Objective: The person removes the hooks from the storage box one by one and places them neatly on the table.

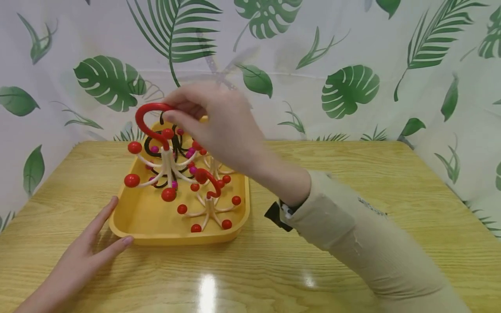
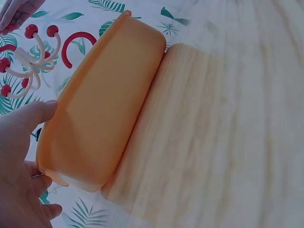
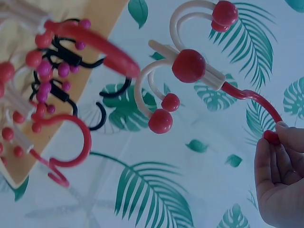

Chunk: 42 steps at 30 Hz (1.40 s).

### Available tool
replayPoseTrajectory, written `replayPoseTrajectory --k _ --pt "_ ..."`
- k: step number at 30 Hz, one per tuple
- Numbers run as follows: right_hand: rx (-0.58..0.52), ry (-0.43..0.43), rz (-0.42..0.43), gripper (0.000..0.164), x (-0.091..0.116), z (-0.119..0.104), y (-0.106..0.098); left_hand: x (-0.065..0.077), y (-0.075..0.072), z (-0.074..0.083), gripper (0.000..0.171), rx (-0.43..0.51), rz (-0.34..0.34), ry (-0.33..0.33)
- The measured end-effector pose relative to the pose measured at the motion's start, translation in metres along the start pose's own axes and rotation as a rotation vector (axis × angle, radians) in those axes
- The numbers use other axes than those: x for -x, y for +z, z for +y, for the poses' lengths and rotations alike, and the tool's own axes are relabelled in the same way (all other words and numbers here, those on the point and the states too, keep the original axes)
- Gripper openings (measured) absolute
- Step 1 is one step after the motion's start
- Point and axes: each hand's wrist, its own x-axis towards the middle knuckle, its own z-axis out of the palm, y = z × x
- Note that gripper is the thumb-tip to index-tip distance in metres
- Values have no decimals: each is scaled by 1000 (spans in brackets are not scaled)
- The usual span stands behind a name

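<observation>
My right hand (image 1: 225, 126) pinches the top of a red hook between thumb and fingertips. From that hook hangs a multi-arm hanger (image 1: 167, 163) with a cream stem and curved cream arms tipped with red balls, held up over the tray's left part. In the right wrist view, the hanger's hook end meets the right hand (image 3: 285, 178). My left hand (image 1: 84, 254) touches the near left corner of the yellow tray (image 1: 184, 239), thumb at the front rim and forefinger along the left side. The left wrist view has the left thumb (image 2: 40, 111) against the tray's rim.
Inside the tray, another red-hooked cream hanger (image 1: 210, 206) stands at the near right. Black hangers (image 3: 71, 57) with pink balls lie toward the tray's back. The tray sits on a wooden table (image 1: 352, 182), before a leaf-patterned cloth (image 1: 293, 52).
</observation>
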Motion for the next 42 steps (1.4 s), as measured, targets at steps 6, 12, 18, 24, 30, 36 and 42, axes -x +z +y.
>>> replayPoseTrajectory --k 6,12,18,24,30,36,42 --pt "28 90 51 17 0 13 -20 2 -1 0 87 -6 10 14" --pt "-36 184 95 19 2 25 -34 3 -1 0 86 -1 11 10" --pt "-14 213 140 19 3 31 -51 3 -1 0 86 4 9 3" --pt "46 272 162 19 8 45 -61 3 -2 0 86 -4 14 4" --pt "94 294 174 19 14 68 -63 4 -2 1 86 6 6 17" --pt "128 370 169 20 18 86 -68 3 -2 2 87 6 8 14" --pt "188 410 149 21 21 103 -71 3 -2 3 87 2 10 17"
